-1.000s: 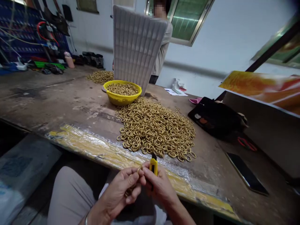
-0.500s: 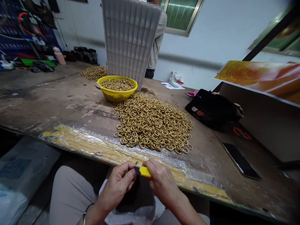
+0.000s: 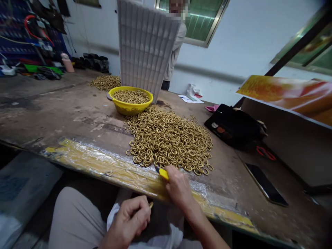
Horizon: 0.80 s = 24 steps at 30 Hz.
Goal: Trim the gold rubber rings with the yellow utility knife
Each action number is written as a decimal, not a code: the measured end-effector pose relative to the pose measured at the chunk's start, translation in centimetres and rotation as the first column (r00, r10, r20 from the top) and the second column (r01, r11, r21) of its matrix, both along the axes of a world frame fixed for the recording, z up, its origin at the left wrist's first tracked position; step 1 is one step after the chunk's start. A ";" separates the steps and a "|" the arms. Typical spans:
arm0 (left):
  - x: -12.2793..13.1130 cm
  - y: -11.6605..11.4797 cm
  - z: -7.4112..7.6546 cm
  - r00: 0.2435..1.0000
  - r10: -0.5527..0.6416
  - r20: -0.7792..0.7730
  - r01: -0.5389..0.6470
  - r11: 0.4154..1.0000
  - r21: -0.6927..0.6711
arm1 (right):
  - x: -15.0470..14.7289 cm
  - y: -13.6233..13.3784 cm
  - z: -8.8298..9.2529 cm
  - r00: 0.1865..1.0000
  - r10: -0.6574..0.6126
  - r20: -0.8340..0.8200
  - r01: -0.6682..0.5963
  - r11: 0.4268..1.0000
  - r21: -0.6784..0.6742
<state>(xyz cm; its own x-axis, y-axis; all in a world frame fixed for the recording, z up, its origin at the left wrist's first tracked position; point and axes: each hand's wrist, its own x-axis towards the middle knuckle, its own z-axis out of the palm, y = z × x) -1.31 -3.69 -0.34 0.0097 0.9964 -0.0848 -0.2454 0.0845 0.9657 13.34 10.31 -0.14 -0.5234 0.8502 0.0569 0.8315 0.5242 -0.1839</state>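
A big heap of brass rings [image 3: 169,138] lies on the worn workbench [image 3: 77,114] in front of me. My right hand [image 3: 178,186] is at the bench's taped front edge, just below the heap, gripping a small yellow utility knife [image 3: 163,172] that points left. My left hand [image 3: 131,218] is lower, over my lap, fingers curled around a brass ring [image 3: 150,204] that peeks out at the fingertips. A white bag [image 3: 155,238] sits on my lap under both hands.
A yellow bowl [image 3: 130,100] of rings stands behind the heap, with a tall white tray [image 3: 146,45] and a second ring pile [image 3: 105,82] beyond. Another person [image 3: 175,52] stands at the far side. A black bag [image 3: 233,126], red scissors [image 3: 264,152] and a phone [image 3: 266,185] lie right.
My hands have parted. The right hand went up and right to the bench edge with the knife; the left dropped toward my lap with the ring.
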 end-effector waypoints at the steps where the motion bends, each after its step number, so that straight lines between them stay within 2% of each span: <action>1: 0.2 0.1 -0.6 0.996 0.026 0.086 -0.021 0.998 -0.052 | -0.3 0.1 -0.2 1.000 0.026 -0.016 -0.026 1.000 0.007; 5: 0.4 0.6 -2.3 0.934 0.063 0.351 0.004 0.982 -0.188 | -1.8 0.4 -1.0 0.999 0.043 0.025 -0.044 0.998 0.034; 9: 0.0 0.5 -2.5 0.845 0.082 0.528 0.047 0.973 -0.226 | -2.3 0.9 -1.1 0.999 0.030 0.030 -0.030 0.999 0.015; 12: -0.4 0.4 -2.6 0.800 0.082 0.595 0.084 0.965 -0.247 | -1.7 1.2 -0.3 0.984 0.006 -0.180 -0.023 0.995 -0.095; 14: -0.5 0.6 -2.8 0.805 0.069 0.589 0.096 0.965 -0.244 | -1.1 1.2 0.3 0.921 -0.078 -0.382 -0.048 0.949 -0.311; 15: -0.5 0.8 -2.8 0.830 0.058 0.555 0.093 0.966 -0.240 | -0.9 1.1 0.6 0.876 -0.151 -0.459 -0.086 0.885 -0.457; 16: -0.5 1.1 -2.8 0.865 0.054 0.498 0.076 0.969 -0.237 | -0.6 1.1 0.7 0.827 -0.235 -0.511 -0.147 0.787 -0.600; 18: -0.2 1.6 -2.6 0.938 0.076 0.339 -0.001 0.976 -0.216 | -0.2 0.8 0.7 0.735 -0.409 -0.541 -0.287 0.535 -0.795; 19: 0.0 1.8 -2.5 0.965 0.096 0.246 -0.048 0.980 -0.192 | 0.0 0.6 0.6 0.694 -0.486 -0.532 -0.349 0.420 -0.838; 20: 0.2 2.0 -2.4 0.982 0.120 0.149 -0.097 0.983 -0.156 | 0.2 0.4 0.4 0.657 -0.550 -0.516 -0.398 0.328 -0.857; 22: 0.5 2.3 -2.2 0.986 0.160 -0.051 -0.162 0.986 -0.046 | 0.4 0.1 -0.1 0.612 -0.629 -0.480 -0.466 0.204 -0.861; 24: 0.8 2.4 -2.3 0.958 0.180 -0.225 -0.173 0.984 0.051 | 0.4 -0.2 -0.4 0.617 -0.660 -0.428 -0.494 0.099 -0.864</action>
